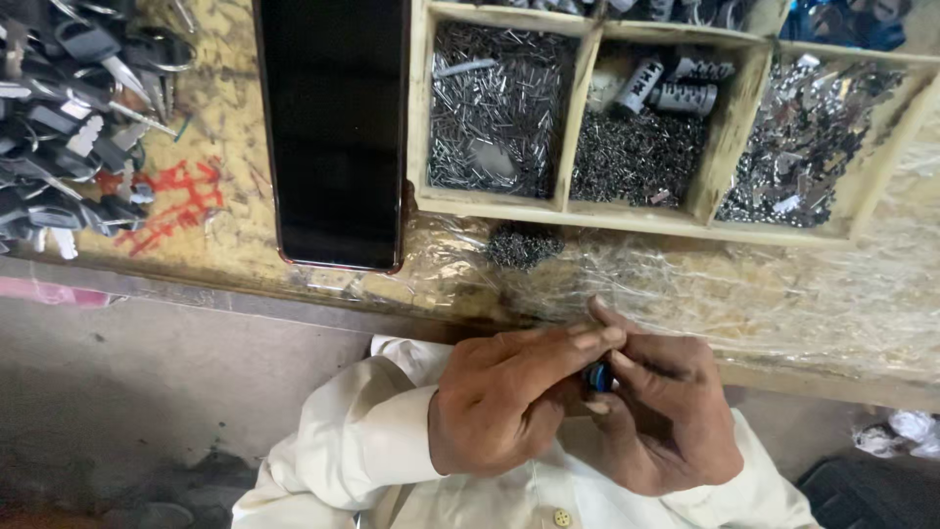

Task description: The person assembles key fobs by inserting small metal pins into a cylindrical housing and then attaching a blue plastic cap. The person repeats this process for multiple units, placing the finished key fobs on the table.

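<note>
Just one view here, worn on the person's head and tilted steeply down, pretty much straight over their own lap. It sits close: the left hand [509, 402] and right hand [666, 421] fill the lower middle, over a pale shirt. Further up is the desk [783, 294] edge, with a wooden compartment tray [578, 211] along the top, cut off by the frame. The desk edge runs slightly slanted, so the head is probably cocked a bit.
</note>
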`<state>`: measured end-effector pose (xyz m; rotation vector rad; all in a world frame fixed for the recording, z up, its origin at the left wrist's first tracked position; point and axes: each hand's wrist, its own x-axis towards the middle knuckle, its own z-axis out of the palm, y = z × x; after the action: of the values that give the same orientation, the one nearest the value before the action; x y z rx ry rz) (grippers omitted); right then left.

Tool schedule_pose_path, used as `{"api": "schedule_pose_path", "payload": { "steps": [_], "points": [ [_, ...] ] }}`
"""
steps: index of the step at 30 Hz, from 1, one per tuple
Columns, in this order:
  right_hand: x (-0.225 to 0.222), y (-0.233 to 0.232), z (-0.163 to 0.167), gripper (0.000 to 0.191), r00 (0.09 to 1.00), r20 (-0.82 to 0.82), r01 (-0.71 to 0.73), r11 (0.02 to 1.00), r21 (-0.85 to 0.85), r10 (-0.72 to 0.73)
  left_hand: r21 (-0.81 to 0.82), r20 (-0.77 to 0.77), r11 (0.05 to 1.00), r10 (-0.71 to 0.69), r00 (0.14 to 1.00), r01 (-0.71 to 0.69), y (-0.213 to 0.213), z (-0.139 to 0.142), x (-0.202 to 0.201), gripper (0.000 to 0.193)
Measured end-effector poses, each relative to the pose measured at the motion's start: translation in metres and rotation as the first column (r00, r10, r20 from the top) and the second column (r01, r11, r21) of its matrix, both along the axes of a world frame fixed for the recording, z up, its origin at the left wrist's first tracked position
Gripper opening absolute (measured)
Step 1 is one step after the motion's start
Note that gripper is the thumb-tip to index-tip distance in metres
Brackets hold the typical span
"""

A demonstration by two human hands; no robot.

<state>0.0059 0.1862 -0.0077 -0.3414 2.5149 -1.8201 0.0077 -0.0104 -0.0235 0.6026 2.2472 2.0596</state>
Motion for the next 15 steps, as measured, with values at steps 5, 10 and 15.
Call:
{"api": "schedule_pose_path", "payload": {
  "steps": [5,10,15],
  "points": [
    [-0.018,0.035,0.008,0.011,0.611,-0.492,-0.322,0.762,0.562,0.62,0.008,0.167,0.994,-0.108,0.98,0.108,0.0,0.035,-0.024,0.065],
    [0.006,0.065,0.007,0.01,0.601,-0.428,-0.301,0.687,0.662,0.676,0.072,0.401,0.981,-0.193,0.895,0.18,0.022,0.054,-0.023,0.037],
    [-0.017,0.096,0.043,0.03,0.888,-0.226,-0.237,0.819,0.523,0.402,0.38,0.849,0.923,-0.371,0.377,0.054,0.018,0.026,-0.004,0.023]
  ]
}}
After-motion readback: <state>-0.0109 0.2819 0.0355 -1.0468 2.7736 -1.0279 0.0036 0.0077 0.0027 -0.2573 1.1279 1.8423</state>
